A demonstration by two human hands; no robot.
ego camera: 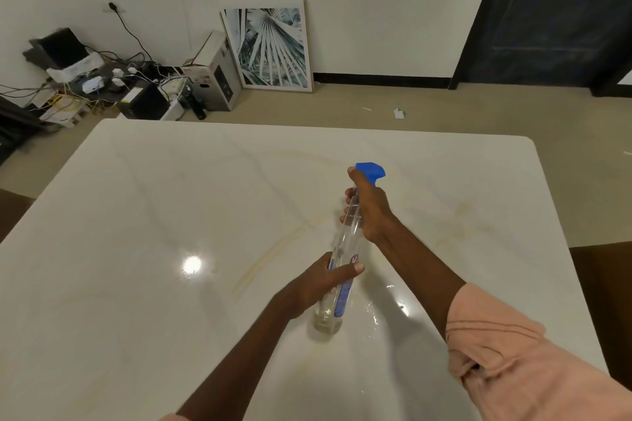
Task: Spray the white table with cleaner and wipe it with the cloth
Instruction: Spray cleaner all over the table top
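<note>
A clear spray bottle (337, 297) with a blue trigger head (370, 171) is held above the white marble-look table (171, 215), its nozzle pointing away from me. My right hand (371, 212) grips the bottle's neck just under the blue head. My left hand (325, 280) holds the lower body, thumb across the blue label. A little liquid sits at the bottle's bottom. Small wet drops (393, 304) glisten on the table right of the bottle. No cloth is in view.
Beyond the table's far edge, a framed leaf picture (273, 48) leans on the wall. Boxes, cables and chargers (113, 85) clutter the floor at the far left. A dark doorway (554, 10) stands at the far right. Brown chair parts (602, 284) flank the table.
</note>
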